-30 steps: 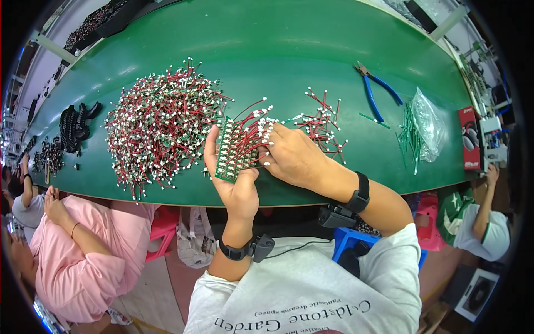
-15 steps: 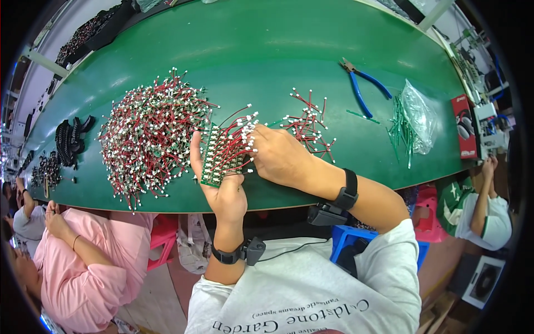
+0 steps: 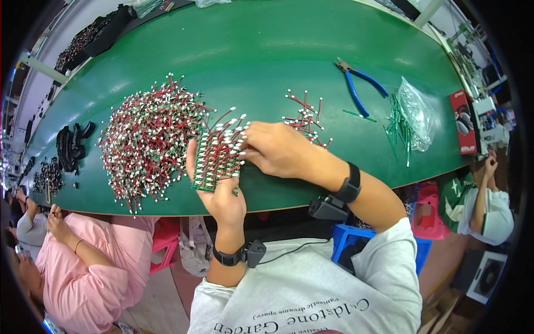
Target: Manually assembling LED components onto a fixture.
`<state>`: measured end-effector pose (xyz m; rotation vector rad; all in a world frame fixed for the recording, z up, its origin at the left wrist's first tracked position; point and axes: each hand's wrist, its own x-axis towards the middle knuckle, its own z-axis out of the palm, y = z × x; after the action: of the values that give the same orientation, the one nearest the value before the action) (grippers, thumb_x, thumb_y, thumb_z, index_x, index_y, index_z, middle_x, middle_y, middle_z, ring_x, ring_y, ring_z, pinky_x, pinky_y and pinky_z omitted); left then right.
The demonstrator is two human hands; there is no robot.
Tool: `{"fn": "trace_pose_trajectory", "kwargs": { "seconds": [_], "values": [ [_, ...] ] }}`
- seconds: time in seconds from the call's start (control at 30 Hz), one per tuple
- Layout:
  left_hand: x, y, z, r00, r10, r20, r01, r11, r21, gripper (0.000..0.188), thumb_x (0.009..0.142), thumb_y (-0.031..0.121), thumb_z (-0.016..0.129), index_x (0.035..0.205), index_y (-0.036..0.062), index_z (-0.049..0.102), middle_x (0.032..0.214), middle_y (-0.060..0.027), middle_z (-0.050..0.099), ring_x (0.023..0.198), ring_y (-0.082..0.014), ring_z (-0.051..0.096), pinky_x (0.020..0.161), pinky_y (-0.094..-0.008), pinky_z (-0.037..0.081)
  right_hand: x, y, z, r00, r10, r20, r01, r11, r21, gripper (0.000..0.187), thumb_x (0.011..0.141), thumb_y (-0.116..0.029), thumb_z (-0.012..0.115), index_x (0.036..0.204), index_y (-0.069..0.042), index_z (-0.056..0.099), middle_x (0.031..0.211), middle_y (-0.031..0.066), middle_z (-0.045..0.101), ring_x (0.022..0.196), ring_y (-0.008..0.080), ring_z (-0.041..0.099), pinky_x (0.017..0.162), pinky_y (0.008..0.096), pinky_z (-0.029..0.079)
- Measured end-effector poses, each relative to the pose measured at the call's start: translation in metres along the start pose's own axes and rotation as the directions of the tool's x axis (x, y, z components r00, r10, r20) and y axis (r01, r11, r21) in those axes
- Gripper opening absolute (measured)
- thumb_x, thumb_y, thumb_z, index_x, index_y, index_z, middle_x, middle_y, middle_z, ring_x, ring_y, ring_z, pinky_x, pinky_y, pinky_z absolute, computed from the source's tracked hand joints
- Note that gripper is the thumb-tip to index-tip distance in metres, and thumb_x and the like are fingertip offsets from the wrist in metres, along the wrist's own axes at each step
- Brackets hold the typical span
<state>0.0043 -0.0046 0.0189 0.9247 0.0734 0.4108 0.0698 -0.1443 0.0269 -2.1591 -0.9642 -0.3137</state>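
Note:
My left hand (image 3: 222,192) holds a green circuit board panel (image 3: 214,161) studded with red wires that end in white plugs, tilted up over the near edge of the green table (image 3: 267,50). My right hand (image 3: 278,149) rests on the panel's right side, fingers pinched on a red wire among the plugs. A large heap of red wired pieces (image 3: 147,139) lies just left of the panel. A small scatter of loose red wires (image 3: 305,114) lies behind my right hand.
Blue-handled pliers (image 3: 356,86) and a clear bag of green parts (image 3: 411,119) lie at the right. Black parts (image 3: 69,147) sit at the far left. A person in pink (image 3: 72,261) sits at my left, another person (image 3: 489,206) at my right.
Both hands and the panel stay together near the table's edge; my right fingers have shifted slightly across the panel's plugs. The view has moved a little.

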Motion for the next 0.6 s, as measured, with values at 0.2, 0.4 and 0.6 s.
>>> {"fn": "trace_pose_trajectory", "kwargs": {
  "seconds": [0.2, 0.4, 0.6],
  "values": [
    [0.001, -0.004, -0.017, 0.999, 0.014, -0.041, -0.013, 1.000, 0.027, 0.064, 0.064, -0.012, 0.038, 0.128, -0.0072, 0.044, 0.113, -0.0188, 0.057, 0.099, -0.0317, 0.064, 0.092, -0.0554, 0.055, -0.002, 0.046, -0.066, 0.917, 0.285, -0.279, -0.333, 0.932, -0.140, 0.016, 0.079, -0.015, 0.073, 0.089, -0.004, 0.067, 0.080, 0.0105, 0.061, 0.075, 0.0290, 0.061, 0.064, 0.0389, 0.047],
    [-0.001, 0.000, -0.012, 0.998, -0.044, -0.044, 0.044, 0.999, 0.000, 0.083, 0.062, -0.013, 0.039, 0.144, -0.0026, 0.033, 0.117, -0.0170, 0.056, 0.096, -0.0280, 0.063, 0.091, -0.0404, 0.052, -0.006, 0.058, -0.058, 0.855, 0.490, -0.170, -0.519, 0.798, -0.307, 0.013, 0.082, -0.015, 0.068, 0.085, -0.003, 0.066, 0.079, 0.0091, 0.060, 0.080, 0.0293, 0.061, 0.071, 0.0420, 0.048],
    [0.001, -0.005, -0.020, 0.996, 0.024, -0.081, -0.019, 0.997, 0.070, 0.064, 0.063, -0.011, 0.038, 0.126, -0.0070, 0.044, 0.113, -0.0194, 0.057, 0.100, -0.0318, 0.063, 0.093, -0.0552, 0.054, 0.004, 0.041, -0.064, 0.940, 0.288, -0.182, -0.315, 0.938, -0.143, 0.008, 0.083, -0.008, 0.066, 0.085, 0.000, 0.062, 0.083, 0.0106, 0.065, 0.080, 0.0274, 0.062, 0.072, 0.0377, 0.050]
  ]
}}
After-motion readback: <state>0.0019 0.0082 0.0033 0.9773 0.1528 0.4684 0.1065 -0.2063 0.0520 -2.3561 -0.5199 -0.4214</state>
